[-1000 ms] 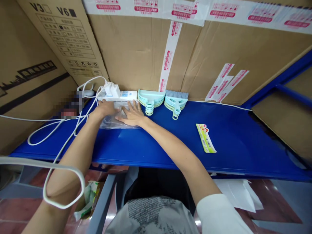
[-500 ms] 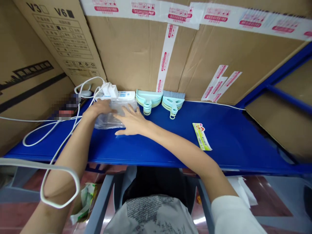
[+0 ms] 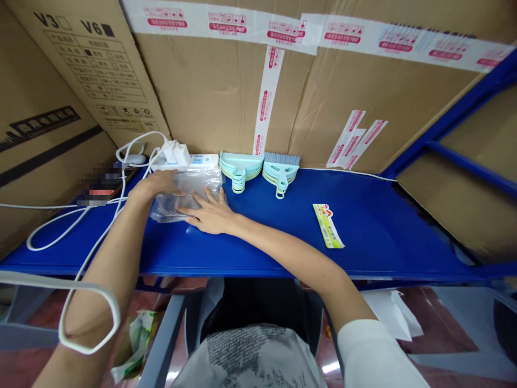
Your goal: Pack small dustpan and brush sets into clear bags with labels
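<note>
Clear plastic bags (image 3: 165, 209) lie flat on the blue table (image 3: 258, 237), left of centre. My left hand (image 3: 158, 184) rests on their upper left part, its fingers apart. Spread fingers of my right hand (image 3: 212, 211) lie over the lower right part of the bags. To the right of the bags is a stack of light blue and green dustpans (image 3: 241, 164). Beside it sit small brushes (image 3: 281, 171) with grey bristles. A yellow-green and white card (image 3: 328, 226) lies farther right.
A white power strip (image 3: 205, 160) with plugs stands behind the bags. White cables (image 3: 86, 207) loop across the left side and over my left forearm. Cardboard (image 3: 226, 91) walls the back. A blurred dark item (image 3: 105, 186) is at the left.
My right hand has moved slightly left and down on the bags. The bags now look more spread out, and the whole view has shifted slightly.
</note>
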Tool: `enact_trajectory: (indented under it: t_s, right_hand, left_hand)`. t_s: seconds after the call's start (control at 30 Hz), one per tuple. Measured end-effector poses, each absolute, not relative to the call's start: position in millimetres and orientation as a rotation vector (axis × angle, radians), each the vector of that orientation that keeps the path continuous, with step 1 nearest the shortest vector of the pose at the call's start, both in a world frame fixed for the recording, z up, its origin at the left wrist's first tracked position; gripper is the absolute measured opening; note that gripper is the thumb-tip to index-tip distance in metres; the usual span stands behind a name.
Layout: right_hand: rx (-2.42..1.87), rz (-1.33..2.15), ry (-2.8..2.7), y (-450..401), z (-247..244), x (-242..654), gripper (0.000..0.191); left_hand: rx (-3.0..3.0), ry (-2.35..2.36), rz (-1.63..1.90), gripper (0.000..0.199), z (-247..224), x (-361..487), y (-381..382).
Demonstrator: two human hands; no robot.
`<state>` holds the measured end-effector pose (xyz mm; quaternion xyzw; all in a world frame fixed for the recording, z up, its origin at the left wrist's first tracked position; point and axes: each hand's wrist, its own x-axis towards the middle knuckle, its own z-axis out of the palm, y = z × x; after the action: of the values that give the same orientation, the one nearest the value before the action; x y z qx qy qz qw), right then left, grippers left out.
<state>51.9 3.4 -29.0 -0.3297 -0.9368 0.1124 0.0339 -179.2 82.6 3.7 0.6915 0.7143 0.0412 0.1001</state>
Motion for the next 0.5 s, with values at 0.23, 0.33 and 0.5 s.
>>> enact_trajectory:
  t_s: [0.23, 0.33, 0.5]
  right_hand:
    - [-1.387, 0.193, -2.589, -4.0, -19.1, 50.9, 0.094]
    - [-1.348, 0.211, -2.550, -5.1, -15.8, 50.4, 0.087]
    - [-1.316, 0.485, -2.338, -1.1, -6.2, 43.9, 0.077]
  left_hand:
    - [1.918, 2.177, -0.003, 0.122, 21.2, -167.5, 73.4]
    - [1.914, 2.174, 0.044, 0.120, 21.5, -168.4, 74.6]
    - [1.963, 2.229, 0.252, 0.123, 12.6, -178.0, 82.4]
